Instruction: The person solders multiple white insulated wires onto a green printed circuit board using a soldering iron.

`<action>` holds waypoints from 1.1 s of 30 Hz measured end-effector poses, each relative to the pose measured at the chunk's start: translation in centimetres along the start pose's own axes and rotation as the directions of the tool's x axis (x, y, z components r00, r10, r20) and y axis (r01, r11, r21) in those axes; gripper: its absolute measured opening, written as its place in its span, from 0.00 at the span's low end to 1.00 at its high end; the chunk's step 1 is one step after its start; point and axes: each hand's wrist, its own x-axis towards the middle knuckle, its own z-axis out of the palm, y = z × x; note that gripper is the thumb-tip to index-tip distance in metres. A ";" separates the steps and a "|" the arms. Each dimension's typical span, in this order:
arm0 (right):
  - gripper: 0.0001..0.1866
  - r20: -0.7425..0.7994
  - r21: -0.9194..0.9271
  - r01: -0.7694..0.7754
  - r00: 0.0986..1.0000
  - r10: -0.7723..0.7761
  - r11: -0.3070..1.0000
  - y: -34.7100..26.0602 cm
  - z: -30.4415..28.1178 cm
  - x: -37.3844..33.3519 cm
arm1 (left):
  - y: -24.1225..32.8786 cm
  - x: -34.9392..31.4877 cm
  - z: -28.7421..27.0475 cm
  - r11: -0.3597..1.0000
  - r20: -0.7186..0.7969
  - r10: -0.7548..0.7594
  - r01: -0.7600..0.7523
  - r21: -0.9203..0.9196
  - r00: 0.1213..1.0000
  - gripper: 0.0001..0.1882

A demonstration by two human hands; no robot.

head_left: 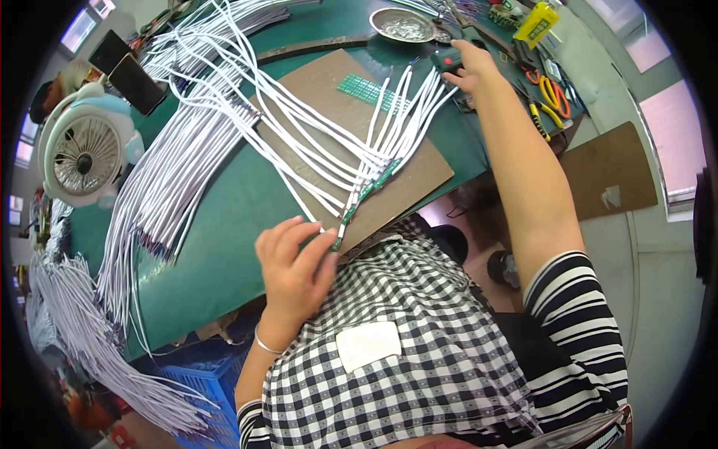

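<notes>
My left hand (293,263) is at the near edge of a brown board (307,90), fingers stretched and apart. Its fingertips are by the near end of a strip of narrow green circuit boards (366,188); whether they touch it I cannot tell. White wires (314,138) run from this strip, some toward the far left, others toward the right. My right hand (473,66) reaches to the far right, thumb and forefinger spread beside a dark device with a red button (447,60). No grip on the device is visible. A perforated green circuit panel (366,91) lies partly under the wires.
A large bundle of white wires (187,150) covers the left of the green table (224,247), with more wires hanging off its edge. A fan (86,153) stands far left. A metal bowl (404,27) sits at the back; pliers (553,97) lie at the right.
</notes>
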 end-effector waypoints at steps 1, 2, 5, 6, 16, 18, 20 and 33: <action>0.26 -0.074 -0.030 -0.017 0.997 0.014 0.999 -0.1 0.6 -0.1 | 0.6 0.7 0.3 1.000 0.043 0.013 -0.013 -0.018 0.999 0.21; 0.26 -0.076 -0.031 -0.013 0.997 0.011 0.999 -0.7 0.5 0.3 | 1.1 1.5 0.8 0.999 0.064 0.021 -0.019 -0.026 0.998 0.23; 0.27 -0.115 0.200 -0.096 0.986 0.121 0.975 -1.7 0.7 1.2 | 1.7 2.4 1.6 0.999 0.113 0.036 -0.038 0.014 0.993 0.27; 0.21 -0.155 0.261 -0.113 0.975 0.157 0.959 -2.2 0.2 3.1 | 1.9 2.5 1.8 0.999 0.140 0.033 -0.038 0.028 0.990 0.28; 0.14 0.013 0.653 0.028 0.999 -0.049 0.756 -7.5 0.8 8.6 | 1.4 2.7 2.1 0.997 0.189 -0.003 -0.013 0.082 0.982 0.25; 0.14 0.022 0.708 0.141 0.975 -0.221 0.692 -11.2 -2.2 10.9 | 1.7 2.9 1.9 0.996 0.192 0.012 -0.030 0.089 0.981 0.25; 0.16 0.048 0.682 0.185 0.954 -0.295 0.708 -15.3 -5.9 12.3 | 1.8 2.8 1.7 0.994 0.179 0.015 -0.034 0.103 0.984 0.25; 0.18 -0.055 0.152 0.712 0.698 -0.714 0.685 -10.4 -20.4 -3.2 | -15.5 2.7 -8.1 0.847 -0.009 -0.143 0.127 0.516 0.990 0.26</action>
